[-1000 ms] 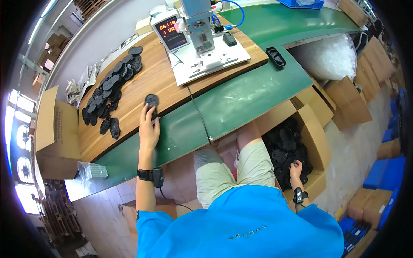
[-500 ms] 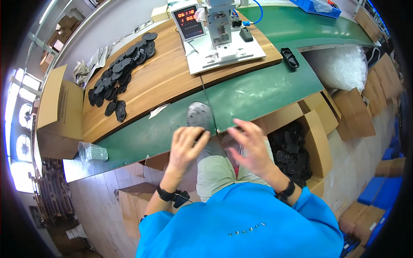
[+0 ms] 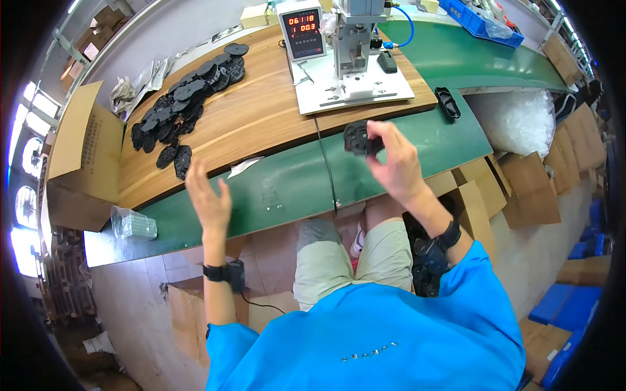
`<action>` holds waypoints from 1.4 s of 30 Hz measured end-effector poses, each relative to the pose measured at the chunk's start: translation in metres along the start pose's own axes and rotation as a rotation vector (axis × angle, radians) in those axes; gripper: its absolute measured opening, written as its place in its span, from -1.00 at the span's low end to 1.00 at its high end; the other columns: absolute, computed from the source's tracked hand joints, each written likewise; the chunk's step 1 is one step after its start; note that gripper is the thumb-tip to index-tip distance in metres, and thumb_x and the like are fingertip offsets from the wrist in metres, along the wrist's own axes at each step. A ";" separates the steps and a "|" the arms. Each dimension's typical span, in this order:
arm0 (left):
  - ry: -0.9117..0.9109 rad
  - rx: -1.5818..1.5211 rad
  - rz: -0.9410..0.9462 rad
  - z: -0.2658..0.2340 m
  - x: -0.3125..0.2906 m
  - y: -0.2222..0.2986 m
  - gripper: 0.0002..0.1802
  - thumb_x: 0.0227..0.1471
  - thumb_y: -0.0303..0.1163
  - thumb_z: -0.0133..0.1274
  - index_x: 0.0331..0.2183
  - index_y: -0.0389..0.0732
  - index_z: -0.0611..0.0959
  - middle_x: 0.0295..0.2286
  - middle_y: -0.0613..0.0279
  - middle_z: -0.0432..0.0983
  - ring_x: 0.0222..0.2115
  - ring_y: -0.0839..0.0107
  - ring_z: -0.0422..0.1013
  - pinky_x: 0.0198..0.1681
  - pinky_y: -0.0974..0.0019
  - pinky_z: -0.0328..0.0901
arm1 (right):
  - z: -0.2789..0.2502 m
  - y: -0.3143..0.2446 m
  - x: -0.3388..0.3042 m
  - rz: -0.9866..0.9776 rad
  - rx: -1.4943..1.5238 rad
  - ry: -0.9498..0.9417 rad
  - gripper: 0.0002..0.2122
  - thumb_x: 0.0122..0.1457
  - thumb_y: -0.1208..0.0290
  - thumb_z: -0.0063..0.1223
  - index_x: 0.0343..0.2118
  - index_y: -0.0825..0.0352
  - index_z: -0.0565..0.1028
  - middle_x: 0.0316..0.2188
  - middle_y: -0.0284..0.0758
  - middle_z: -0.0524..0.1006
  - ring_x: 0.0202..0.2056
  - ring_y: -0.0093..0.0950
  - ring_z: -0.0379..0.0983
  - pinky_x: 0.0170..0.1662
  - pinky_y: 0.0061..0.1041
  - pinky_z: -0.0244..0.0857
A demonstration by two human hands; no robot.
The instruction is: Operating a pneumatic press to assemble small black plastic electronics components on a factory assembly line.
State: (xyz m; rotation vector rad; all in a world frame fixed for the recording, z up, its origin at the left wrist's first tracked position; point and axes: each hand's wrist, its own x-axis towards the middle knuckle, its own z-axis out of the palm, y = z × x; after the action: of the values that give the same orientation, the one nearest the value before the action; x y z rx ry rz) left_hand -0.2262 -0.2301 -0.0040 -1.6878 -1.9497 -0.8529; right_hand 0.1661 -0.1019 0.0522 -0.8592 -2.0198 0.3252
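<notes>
In my right hand (image 3: 399,163) is a small black, rounded part (image 3: 356,138) with raised or perforated detail, pinched between thumb and fingers. It is held above the green tabletop (image 3: 287,195), in front of a bench machine (image 3: 355,58). My left hand (image 3: 210,201) is open, fingers apart and holding nothing, over the near edge of the worktop. Closest to its fingertips are two loose flat black oval pieces (image 3: 182,161), at the near end of a long heap of similar pieces (image 3: 186,94) on the wooden board (image 3: 261,91).
A digital display box (image 3: 304,32) stands beside the machine. Farther right lies a black hollow tray-like piece (image 3: 447,104). An open carton (image 3: 88,156) and a clear plastic-wrapped stack (image 3: 134,223) are at left. A blue crate (image 3: 482,23) sits at the back. Below right are open cartons (image 3: 479,212).
My hands have parted from close together above my lap. The left has swung left toward the black heap; the right has moved forward and now shows the black part in its fingers.
</notes>
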 end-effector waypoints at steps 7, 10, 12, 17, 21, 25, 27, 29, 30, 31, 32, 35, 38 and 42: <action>-0.043 0.269 -0.240 0.051 -0.028 -0.074 -0.28 0.18 -0.40 0.11 0.35 -0.26 0.40 0.38 -0.09 0.21 0.43 -0.12 0.05 0.48 -0.15 -0.01 | 0.002 0.052 0.053 -0.226 -0.270 0.100 -0.67 -0.01 0.74 0.23 -0.17 0.25 0.62 -0.15 -0.32 0.60 0.08 -0.24 0.58 0.02 -0.23 0.55; -0.049 0.243 -0.263 0.049 -0.027 -0.071 -0.34 0.17 -0.42 0.09 0.30 -0.24 0.47 0.36 -0.05 0.26 0.42 -0.12 0.07 0.47 -0.17 0.01 | 0.009 0.063 0.055 -0.160 -0.277 0.121 -0.69 -0.03 0.72 0.27 -0.20 0.27 0.57 -0.13 -0.33 0.63 0.05 -0.23 0.58 0.03 -0.23 0.54; -0.044 0.208 -0.266 0.048 -0.026 -0.069 -0.36 0.17 -0.44 0.08 0.28 -0.24 0.49 0.34 -0.05 0.29 0.42 -0.12 0.08 0.46 -0.17 0.02 | 0.014 0.066 0.055 -0.115 -0.254 0.082 -0.68 -0.04 0.71 0.29 -0.19 0.28 0.57 -0.12 -0.32 0.64 0.03 -0.23 0.58 0.02 -0.24 0.54; -0.034 0.200 -0.276 0.047 -0.027 -0.070 -0.38 0.16 -0.44 0.08 0.26 -0.26 0.51 0.32 -0.05 0.31 0.40 -0.13 0.10 0.45 -0.17 0.04 | 0.026 0.079 0.053 -0.193 -0.364 0.047 -0.60 -0.03 0.69 0.31 -0.07 0.26 0.63 -0.08 -0.34 0.66 0.00 -0.26 0.58 0.01 -0.26 0.55; -0.037 0.200 -0.271 0.047 -0.026 -0.071 -0.38 0.15 -0.45 0.08 0.26 -0.25 0.51 0.32 -0.03 0.31 0.40 -0.14 0.11 0.45 -0.17 0.05 | 0.029 0.088 0.053 -0.187 -0.417 0.075 -0.53 0.00 0.69 0.27 0.04 0.24 0.67 -0.05 -0.36 0.66 -0.05 -0.28 0.56 -0.01 -0.31 0.56; -0.020 0.206 -0.264 0.048 -0.026 -0.071 -0.37 0.14 -0.46 0.08 0.26 -0.23 0.52 0.32 -0.02 0.32 0.39 -0.13 0.12 0.44 -0.16 0.06 | 0.036 0.092 0.060 -0.157 -0.474 0.057 -0.53 0.03 0.69 0.24 0.05 0.21 0.69 -0.03 -0.39 0.66 -0.11 -0.28 0.51 -0.03 -0.33 0.56; -0.021 0.203 -0.270 0.048 -0.025 -0.068 -0.37 0.13 -0.46 0.09 0.26 -0.22 0.52 0.31 -0.03 0.33 0.39 -0.13 0.13 0.44 -0.17 0.06 | 0.043 0.101 0.063 -0.158 -0.481 0.053 -0.53 0.04 0.70 0.21 0.06 0.20 0.69 -0.04 -0.40 0.66 -0.12 -0.27 0.48 -0.04 -0.33 0.57; -0.022 0.205 -0.272 0.047 -0.026 -0.068 -0.36 0.13 -0.46 0.09 0.27 -0.22 0.52 0.31 -0.03 0.33 0.39 -0.13 0.13 0.44 -0.17 0.06 | 0.048 0.103 0.068 -0.149 -0.491 0.039 -0.55 0.06 0.68 0.19 0.05 0.21 0.70 -0.03 -0.41 0.66 -0.11 -0.26 0.48 -0.04 -0.33 0.57; -0.023 0.206 -0.273 0.047 -0.026 -0.068 -0.36 0.13 -0.46 0.09 0.27 -0.22 0.51 0.30 -0.03 0.33 0.39 -0.13 0.13 0.44 -0.17 0.06 | 0.050 0.104 0.070 -0.144 -0.497 0.031 -0.56 0.07 0.68 0.18 0.04 0.21 0.70 -0.03 -0.41 0.66 -0.11 -0.25 0.48 -0.04 -0.33 0.57; -0.021 0.207 -0.271 0.047 -0.026 -0.068 -0.36 0.14 -0.46 0.09 0.27 -0.22 0.51 0.30 -0.03 0.33 0.39 -0.14 0.12 0.43 -0.17 0.07 | 0.050 0.105 0.072 -0.132 -0.503 0.013 -0.58 0.08 0.67 0.18 0.03 0.21 0.70 -0.03 -0.40 0.66 -0.11 -0.25 0.48 -0.05 -0.32 0.57; -0.020 0.208 -0.269 0.047 -0.026 -0.069 -0.36 0.14 -0.46 0.09 0.27 -0.22 0.51 0.30 -0.03 0.33 0.39 -0.14 0.12 0.43 -0.18 0.07 | 0.050 0.106 0.073 -0.119 -0.509 -0.005 -0.59 0.09 0.66 0.17 0.02 0.22 0.70 -0.03 -0.40 0.66 -0.10 -0.24 0.48 -0.05 -0.32 0.57; -0.023 0.217 -0.270 0.047 -0.027 -0.069 -0.36 0.14 -0.46 0.09 0.27 -0.22 0.50 0.29 -0.03 0.33 0.39 -0.14 0.11 0.43 -0.19 0.07 | 0.048 0.100 0.079 -0.093 -0.532 -0.053 -0.63 0.10 0.65 0.15 -0.02 0.25 0.70 -0.07 -0.38 0.65 -0.08 -0.23 0.48 -0.07 -0.30 0.58; -0.021 0.213 -0.271 0.048 -0.026 -0.069 -0.38 0.13 -0.46 0.10 0.25 -0.23 0.52 0.28 -0.04 0.34 0.39 -0.15 0.10 0.42 -0.19 0.08 | 0.053 0.095 0.079 -0.120 -0.550 -0.083 -0.66 0.11 0.66 0.13 -0.05 0.28 0.69 -0.13 -0.35 0.62 -0.06 -0.21 0.49 -0.07 -0.27 0.58; 0.025 0.198 -0.243 0.046 -0.027 -0.069 -0.44 0.11 -0.50 0.12 0.18 -0.24 0.58 0.20 -0.04 0.40 0.37 -0.14 0.14 0.41 -0.19 0.09 | 0.043 0.090 0.082 -0.151 -0.508 -0.145 -0.67 0.12 0.66 0.11 -0.04 0.30 0.67 -0.16 -0.32 0.60 -0.04 -0.19 0.50 -0.06 -0.25 0.58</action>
State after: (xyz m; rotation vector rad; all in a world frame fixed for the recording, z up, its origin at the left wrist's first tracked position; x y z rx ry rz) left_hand -0.2859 -0.2235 -0.0672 -1.3421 -2.1733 -0.7315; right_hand 0.1412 0.0232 0.0325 -0.9999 -2.3316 -0.2302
